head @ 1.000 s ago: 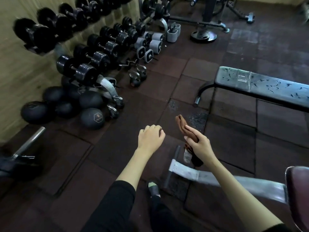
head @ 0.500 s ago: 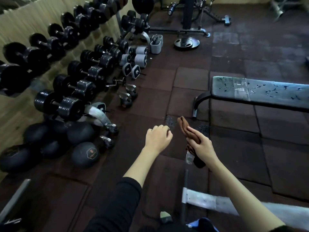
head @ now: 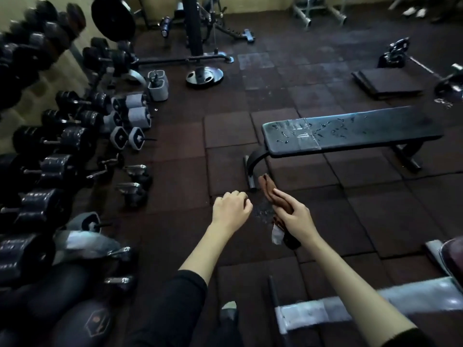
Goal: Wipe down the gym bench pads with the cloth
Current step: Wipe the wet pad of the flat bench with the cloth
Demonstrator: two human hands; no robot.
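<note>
Gripping folded brown cloth [head: 274, 199], right hand [head: 297, 216] is held just short of flat black padded bench [head: 355, 132], near its curved foot. Cloth kept off pad. Left hand [head: 231, 210] curled loosely, nothing held, beside right hand, further from bench.

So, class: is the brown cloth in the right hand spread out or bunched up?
Bunched: the brown cloth sits gathered lengthwise in the right hand, ends protruding.

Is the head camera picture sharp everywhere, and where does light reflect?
Head view: dim overall; the dumbbell rack at the left edge is motion-blurred; the bench pad shows pale glare on its wet surface; the right hand holding the cloth is fairly sharp; edges bend from the wide lens.
</note>
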